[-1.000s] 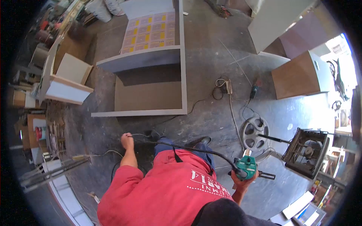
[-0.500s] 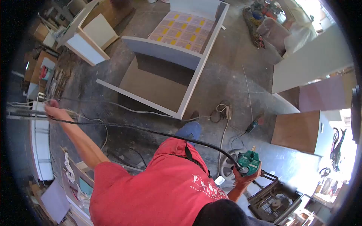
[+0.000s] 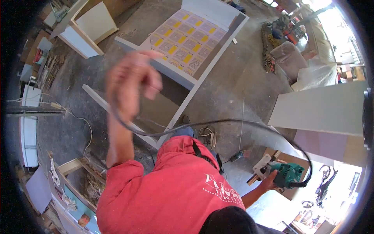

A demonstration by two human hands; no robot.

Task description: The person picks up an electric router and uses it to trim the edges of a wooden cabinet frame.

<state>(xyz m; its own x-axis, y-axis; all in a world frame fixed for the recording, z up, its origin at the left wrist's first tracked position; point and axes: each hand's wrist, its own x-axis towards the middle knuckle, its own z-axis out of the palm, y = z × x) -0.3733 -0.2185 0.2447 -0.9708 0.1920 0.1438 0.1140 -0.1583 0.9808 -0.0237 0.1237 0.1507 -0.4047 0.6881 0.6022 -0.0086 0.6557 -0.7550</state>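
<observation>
My left hand [image 3: 134,80] is raised in front of me, smeared by motion, with its fingers curled. The black power cord [image 3: 218,124] runs up into this hand, so it appears gripped there. From it the cord arcs across my front to a green corded power tool [image 3: 287,174], which looks like a router. My right hand [image 3: 269,181] grips the tool's body out to the right. A pale base plate with wooden strips [image 3: 261,168] points toward me on the tool. Part of the right hand's grip is hidden behind the body.
A white cabinet frame [image 3: 177,76] lies on the floor ahead. Near my feet are a power strip [image 3: 213,139] and another tool [image 3: 238,156]. White panels [image 3: 319,111] stand at right. A wooden-edged cabinet [image 3: 87,31] is at far left, and a thin white cord [image 3: 80,117] trails on the floor.
My left hand has swung from the far left up to the centre, bringing the cord along. My right hand has moved the tool outward to the right and turned it.
</observation>
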